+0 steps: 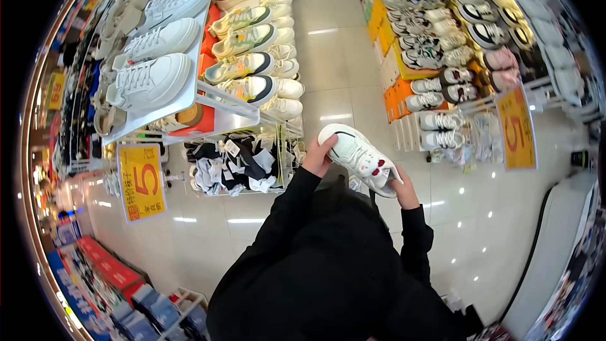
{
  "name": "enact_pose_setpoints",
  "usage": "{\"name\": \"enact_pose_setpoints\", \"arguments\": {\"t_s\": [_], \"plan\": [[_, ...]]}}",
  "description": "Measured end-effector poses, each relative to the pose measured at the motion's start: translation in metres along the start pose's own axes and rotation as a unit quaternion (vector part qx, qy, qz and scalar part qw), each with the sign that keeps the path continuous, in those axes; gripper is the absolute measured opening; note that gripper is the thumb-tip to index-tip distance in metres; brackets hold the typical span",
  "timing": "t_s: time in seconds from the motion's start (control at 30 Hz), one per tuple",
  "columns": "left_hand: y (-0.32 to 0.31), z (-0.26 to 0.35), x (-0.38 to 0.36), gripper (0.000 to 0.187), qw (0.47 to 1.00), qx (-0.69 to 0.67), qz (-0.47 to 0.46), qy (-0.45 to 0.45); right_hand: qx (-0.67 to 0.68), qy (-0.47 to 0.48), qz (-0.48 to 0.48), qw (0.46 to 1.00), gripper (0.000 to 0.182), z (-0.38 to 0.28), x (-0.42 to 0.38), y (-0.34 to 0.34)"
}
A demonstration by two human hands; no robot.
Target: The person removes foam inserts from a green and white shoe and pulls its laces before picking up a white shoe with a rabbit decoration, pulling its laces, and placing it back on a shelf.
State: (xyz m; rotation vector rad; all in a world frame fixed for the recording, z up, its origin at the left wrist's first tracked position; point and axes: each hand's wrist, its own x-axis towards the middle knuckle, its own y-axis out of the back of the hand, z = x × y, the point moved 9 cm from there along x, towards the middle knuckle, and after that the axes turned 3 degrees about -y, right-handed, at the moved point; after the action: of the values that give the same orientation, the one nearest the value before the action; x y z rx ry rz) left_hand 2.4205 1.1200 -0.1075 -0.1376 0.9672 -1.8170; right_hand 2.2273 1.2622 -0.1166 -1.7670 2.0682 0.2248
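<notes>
In front of my body I hold a white sneaker with a dark line near its toe and small red decorations by the laces. My left hand grips the toe end, its thumb lying on the upper. At the heel end my right hand is closed on the shoe, with part of its fingers hidden behind it. The sneaker is tilted, toe to the upper left, and stays apart from the racks.
A rack of white shoes stands at the left, above a bin of socks. More shoes fill the right rack. Yellow price signs hang at both rack ends. A tiled aisle runs between them.
</notes>
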Motion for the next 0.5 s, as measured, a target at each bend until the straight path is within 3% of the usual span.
{"name": "enact_pose_setpoints", "arguments": {"t_s": [0.13, 0.2, 0.23, 0.27, 0.33, 0.37, 0.43, 0.5], "plan": [[0.027, -0.004, 0.027, 0.036, 0.994, -0.028, 0.107, -0.004, -0.012, -0.025, 0.088, 0.996, 0.058, -0.024, 0.038, 0.022], [0.028, 0.003, 0.050, 0.036, 0.991, -0.073, 0.113, 0.000, -0.073, 0.047, 0.114, 0.990, 0.063, -0.041, 0.067, 0.048], [0.038, 0.004, 0.065, 0.036, 0.992, 0.007, 0.124, 0.001, -0.128, 0.092, 0.146, 0.977, 0.063, -0.060, 0.083, 0.058], [0.038, 0.009, 0.082, 0.037, 0.993, 0.075, 0.096, -0.005, -0.122, 0.146, 0.182, 0.965, 0.061, -0.082, 0.099, 0.068], [0.010, 0.033, 0.110, 0.040, 0.983, 0.180, 0.026, 0.036, -0.085, 0.162, 0.218, 0.959, 0.054, -0.141, 0.137, 0.076], [0.007, 0.031, 0.127, 0.045, 0.966, 0.240, -0.029, 0.092, -0.077, 0.204, 0.236, 0.947, 0.053, -0.177, 0.157, 0.076], [-0.015, 0.030, 0.162, 0.045, 0.971, 0.188, -0.120, 0.089, 0.013, 0.265, 0.168, 0.949, 0.052, -0.237, 0.201, 0.065], [-0.037, 0.040, 0.183, 0.043, 0.974, 0.140, -0.152, 0.093, 0.125, 0.311, 0.068, 0.940, 0.049, -0.276, 0.242, 0.053]]}}
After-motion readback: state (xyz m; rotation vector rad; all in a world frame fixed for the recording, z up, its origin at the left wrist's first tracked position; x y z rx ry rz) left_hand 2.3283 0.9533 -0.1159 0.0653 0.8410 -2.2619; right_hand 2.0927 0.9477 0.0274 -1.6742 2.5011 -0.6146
